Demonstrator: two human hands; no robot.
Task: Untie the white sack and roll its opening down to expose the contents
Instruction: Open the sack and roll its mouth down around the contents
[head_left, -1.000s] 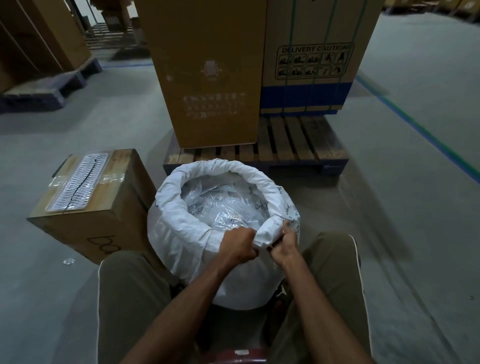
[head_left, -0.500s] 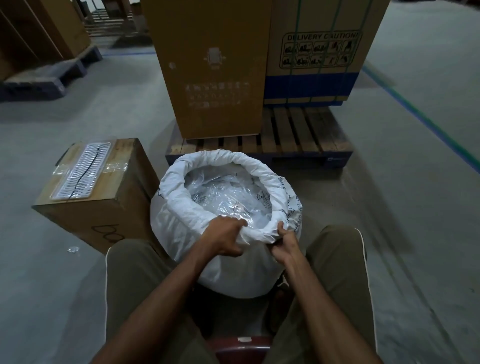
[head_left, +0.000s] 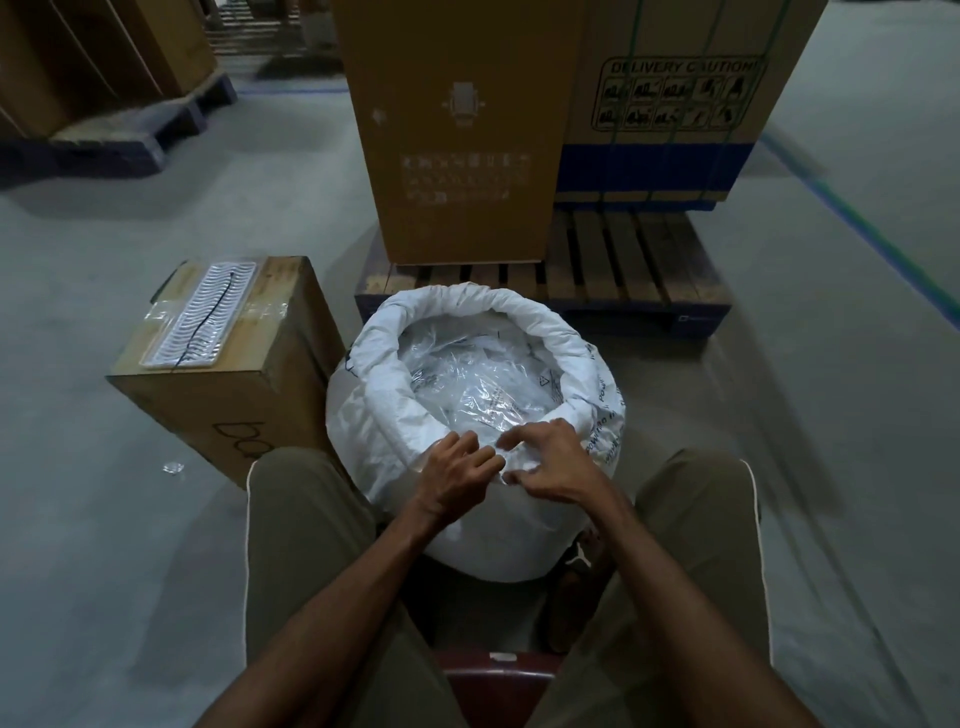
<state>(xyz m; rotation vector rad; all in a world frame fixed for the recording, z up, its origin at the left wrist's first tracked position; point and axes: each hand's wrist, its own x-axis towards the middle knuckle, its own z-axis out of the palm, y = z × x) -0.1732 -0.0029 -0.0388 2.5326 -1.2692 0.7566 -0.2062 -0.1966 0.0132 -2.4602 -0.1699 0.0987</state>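
Both hands have left the tight grasp they had on the near rim half a second ago: the left hand (head_left: 457, 475) has slid toward the middle, and the right hand (head_left: 550, 462) has lifted off the fold and spread its fingers.

From the head camera, the white sack (head_left: 475, 410) stands on the floor (head_left: 104, 519) between the person's knees, its mouth untied and wide, its edge rolled down into a thick collar (head_left: 387, 379) all the way round. Clear plastic packets (head_left: 483, 387) show inside, filling it nearly to the collar. The left hand lies on the near edge of the collar with its fingers curled loosely against the fabric; whether its grip has any cloth pinched cannot be told. The right hand sits just beside it, fingers arched and apart, fingertips touching the crumpled near rim, with nothing clasped.

Just left of the sack stands a cardboard box (head_left: 228, 395) with a white ridged tray (head_left: 205, 314) taped flat on top. Behind the sack is a wooden pallet (head_left: 634, 270) carrying a tall brown carton (head_left: 452, 130) and, beside that, a strapped carton (head_left: 675, 104) with a blue band and a delivery-caution panel. A dark red seat edge (head_left: 498, 670) shows between the thighs.
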